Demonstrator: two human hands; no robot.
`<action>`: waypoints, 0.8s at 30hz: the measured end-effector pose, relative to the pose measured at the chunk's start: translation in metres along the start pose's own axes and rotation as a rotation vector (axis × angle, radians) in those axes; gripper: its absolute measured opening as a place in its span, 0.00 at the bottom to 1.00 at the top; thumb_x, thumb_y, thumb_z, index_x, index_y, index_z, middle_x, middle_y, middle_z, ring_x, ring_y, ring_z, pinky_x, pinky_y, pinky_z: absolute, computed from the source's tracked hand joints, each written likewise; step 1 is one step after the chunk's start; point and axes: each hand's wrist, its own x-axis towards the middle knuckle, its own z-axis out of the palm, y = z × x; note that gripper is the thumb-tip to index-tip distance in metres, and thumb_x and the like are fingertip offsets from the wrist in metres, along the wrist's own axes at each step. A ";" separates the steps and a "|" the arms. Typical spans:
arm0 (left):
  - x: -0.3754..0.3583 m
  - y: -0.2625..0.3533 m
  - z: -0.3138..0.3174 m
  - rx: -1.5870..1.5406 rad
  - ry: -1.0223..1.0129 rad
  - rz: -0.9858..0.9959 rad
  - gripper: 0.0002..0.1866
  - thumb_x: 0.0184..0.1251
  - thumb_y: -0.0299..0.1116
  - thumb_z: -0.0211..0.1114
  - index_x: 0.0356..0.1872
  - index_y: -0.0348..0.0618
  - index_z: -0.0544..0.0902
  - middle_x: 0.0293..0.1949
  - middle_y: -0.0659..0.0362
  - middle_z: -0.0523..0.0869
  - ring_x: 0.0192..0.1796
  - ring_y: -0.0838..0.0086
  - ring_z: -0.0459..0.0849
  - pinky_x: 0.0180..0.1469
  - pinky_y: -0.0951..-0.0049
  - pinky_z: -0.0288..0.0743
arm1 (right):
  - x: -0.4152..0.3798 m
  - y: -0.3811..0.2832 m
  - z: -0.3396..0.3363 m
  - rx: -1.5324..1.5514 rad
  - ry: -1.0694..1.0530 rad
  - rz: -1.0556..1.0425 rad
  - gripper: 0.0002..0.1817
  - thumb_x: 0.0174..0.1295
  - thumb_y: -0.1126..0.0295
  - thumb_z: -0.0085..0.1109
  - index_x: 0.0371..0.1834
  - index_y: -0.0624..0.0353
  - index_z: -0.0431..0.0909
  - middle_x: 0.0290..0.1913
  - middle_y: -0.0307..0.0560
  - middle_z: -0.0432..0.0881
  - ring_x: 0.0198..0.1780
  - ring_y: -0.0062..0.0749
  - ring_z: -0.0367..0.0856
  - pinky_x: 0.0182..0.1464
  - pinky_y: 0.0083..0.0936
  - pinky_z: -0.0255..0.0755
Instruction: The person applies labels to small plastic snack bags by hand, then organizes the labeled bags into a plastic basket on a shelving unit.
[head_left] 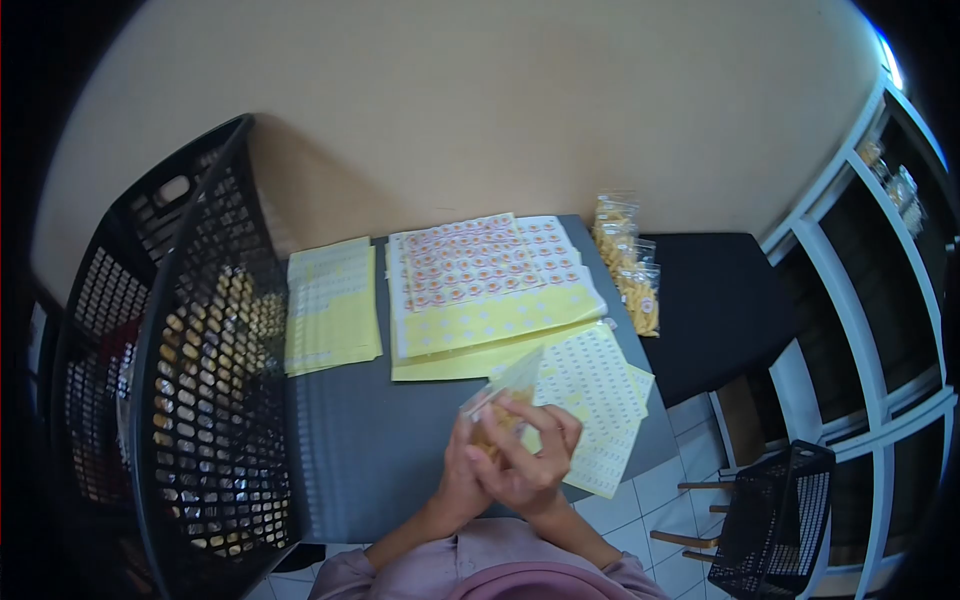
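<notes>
Both my hands meet over the front of the grey table [350, 430], around a small clear plastic bag [515, 385] with yellowish pieces in it. My left hand [462, 475] holds the bag from the left and below, its fingers partly hidden. My right hand [535, 455] has its fingers bent over the bag's front. The bag's clear upper end sticks up to the right. Just right of my hands lie yellow sheets with small printed labels [590, 400]. Behind them is a stack of sheets with round red-and-white stickers [470, 265].
A tall black basket [150, 370] full of packed bags stands at the left. Yellow label sheets [335, 310] lie beside it. Filled bags [640, 300] line the right edge, by a black surface [710, 300]. White shelving [865, 400] and a black crate [775, 520] are farther right.
</notes>
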 end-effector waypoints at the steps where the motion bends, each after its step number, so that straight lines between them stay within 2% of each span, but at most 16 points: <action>1: 0.001 -0.001 0.002 -0.019 -0.014 0.008 0.29 0.55 0.25 0.61 0.58 0.35 0.59 0.51 0.45 0.72 0.52 0.57 0.74 0.50 0.64 0.70 | -0.001 0.002 0.000 -0.024 0.007 0.004 0.17 0.45 0.56 0.62 0.37 0.53 0.82 0.41 0.42 0.78 0.42 0.36 0.66 0.47 0.29 0.60; 3: -0.001 -0.004 0.008 -0.013 0.033 0.044 0.29 0.56 0.24 0.60 0.58 0.34 0.59 0.51 0.45 0.72 0.53 0.59 0.74 0.51 0.66 0.70 | -0.002 0.009 -0.001 0.028 -0.012 -0.032 0.18 0.46 0.56 0.61 0.37 0.53 0.83 0.44 0.44 0.77 0.44 0.37 0.65 0.48 0.29 0.59; 5: -0.005 -0.005 0.013 -0.018 0.048 0.066 0.28 0.56 0.23 0.59 0.58 0.34 0.58 0.51 0.45 0.72 0.53 0.60 0.74 0.52 0.67 0.70 | 0.003 0.020 -0.012 0.024 -0.074 0.019 0.20 0.47 0.55 0.61 0.40 0.56 0.81 0.48 0.49 0.74 0.46 0.40 0.66 0.51 0.30 0.57; 7: -0.005 -0.001 0.019 -0.021 0.064 0.019 0.31 0.57 0.22 0.58 0.60 0.35 0.53 0.52 0.45 0.72 0.54 0.62 0.73 0.54 0.69 0.68 | 0.005 0.035 -0.017 0.051 -0.021 0.191 0.29 0.45 0.55 0.64 0.50 0.58 0.75 0.48 0.49 0.73 0.51 0.43 0.64 0.54 0.36 0.55; 8: -0.003 0.005 0.026 -0.216 0.111 0.003 0.36 0.57 0.20 0.56 0.62 0.37 0.45 0.53 0.45 0.70 0.54 0.64 0.73 0.56 0.69 0.65 | 0.005 0.044 -0.021 0.213 -0.013 0.275 0.35 0.44 0.58 0.67 0.55 0.64 0.68 0.48 0.53 0.72 0.52 0.41 0.68 0.52 0.34 0.60; 9: -0.001 0.008 0.027 -0.220 0.107 0.006 0.36 0.57 0.20 0.56 0.62 0.37 0.45 0.53 0.45 0.70 0.54 0.64 0.73 0.56 0.69 0.65 | 0.003 0.053 -0.026 0.208 -0.009 0.275 0.35 0.44 0.58 0.67 0.55 0.64 0.68 0.48 0.53 0.72 0.52 0.41 0.68 0.52 0.34 0.60; 11: 0.002 0.009 0.027 -0.466 0.107 -0.212 0.40 0.57 0.19 0.56 0.64 0.40 0.38 0.54 0.44 0.69 0.55 0.64 0.72 0.56 0.70 0.65 | -0.003 0.071 -0.038 0.882 -0.366 0.617 0.34 0.46 0.68 0.67 0.58 0.65 0.65 0.51 0.51 0.71 0.47 0.29 0.71 0.47 0.25 0.66; 12: 0.000 0.003 0.029 -0.517 0.075 -0.231 0.43 0.57 0.18 0.55 0.65 0.42 0.33 0.55 0.43 0.67 0.58 0.63 0.69 0.58 0.69 0.63 | -0.011 0.084 -0.044 1.003 -0.531 0.678 0.29 0.49 0.75 0.65 0.56 0.68 0.66 0.48 0.46 0.72 0.45 0.22 0.73 0.47 0.20 0.67; 13: 0.001 0.001 0.034 -0.518 0.076 -0.227 0.43 0.57 0.18 0.55 0.65 0.42 0.33 0.55 0.43 0.67 0.58 0.63 0.69 0.58 0.69 0.63 | -0.016 0.093 -0.048 1.002 -0.531 0.674 0.29 0.49 0.75 0.65 0.56 0.68 0.66 0.48 0.46 0.72 0.45 0.22 0.73 0.47 0.20 0.67; 15: 0.003 -0.002 0.045 -0.498 -0.013 -0.189 0.46 0.57 0.22 0.57 0.65 0.44 0.30 0.60 0.40 0.59 0.62 0.59 0.62 0.60 0.64 0.60 | -0.023 0.110 -0.054 1.009 -0.614 0.642 0.22 0.49 0.74 0.65 0.48 0.67 0.71 0.39 0.42 0.76 0.40 0.19 0.74 0.43 0.18 0.69; 16: 0.010 0.001 0.053 -0.557 -0.044 -0.108 0.48 0.57 0.30 0.58 0.64 0.45 0.27 0.64 0.40 0.50 0.65 0.55 0.56 0.63 0.58 0.52 | -0.027 0.119 -0.054 1.037 -0.461 0.647 0.18 0.50 0.76 0.64 0.44 0.66 0.73 0.38 0.40 0.76 0.39 0.19 0.74 0.43 0.19 0.69; 18: 0.012 -0.009 0.055 -0.479 -0.067 -0.101 0.47 0.57 0.32 0.58 0.64 0.45 0.27 0.65 0.40 0.48 0.66 0.54 0.55 0.64 0.57 0.48 | -0.031 0.165 -0.067 0.935 -0.310 0.776 0.16 0.50 0.75 0.64 0.43 0.65 0.73 0.38 0.40 0.77 0.40 0.21 0.75 0.43 0.19 0.70; 19: 0.013 -0.015 0.055 -0.405 -0.088 -0.091 0.47 0.57 0.34 0.57 0.64 0.44 0.27 0.66 0.40 0.46 0.66 0.53 0.53 0.65 0.57 0.44 | -0.016 0.185 -0.076 0.916 -0.132 0.716 0.15 0.52 0.76 0.61 0.43 0.64 0.72 0.39 0.42 0.77 0.42 0.23 0.76 0.45 0.20 0.71; 21: 0.007 -0.021 0.053 -0.344 -0.012 -0.121 0.44 0.57 0.33 0.55 0.64 0.42 0.31 0.65 0.41 0.49 0.65 0.54 0.55 0.65 0.57 0.43 | -0.007 0.247 -0.085 0.822 0.038 0.717 0.15 0.58 0.78 0.53 0.48 0.67 0.67 0.42 0.45 0.76 0.45 0.25 0.76 0.49 0.22 0.71; 23: 0.001 -0.029 0.045 -0.176 0.142 -0.256 0.42 0.56 0.32 0.55 0.64 0.41 0.36 0.64 0.42 0.53 0.64 0.55 0.57 0.64 0.57 0.48 | -0.017 0.316 -0.087 0.736 -0.004 0.767 0.17 0.58 0.79 0.52 0.51 0.68 0.66 0.45 0.45 0.76 0.46 0.25 0.75 0.50 0.20 0.69; 24: -0.003 -0.033 0.042 -0.173 0.140 -0.260 0.42 0.56 0.32 0.55 0.64 0.41 0.36 0.64 0.42 0.53 0.64 0.55 0.57 0.64 0.57 0.48 | -0.030 0.344 -0.083 0.768 -0.066 0.799 0.17 0.58 0.79 0.52 0.51 0.68 0.66 0.46 0.45 0.76 0.47 0.24 0.75 0.50 0.20 0.69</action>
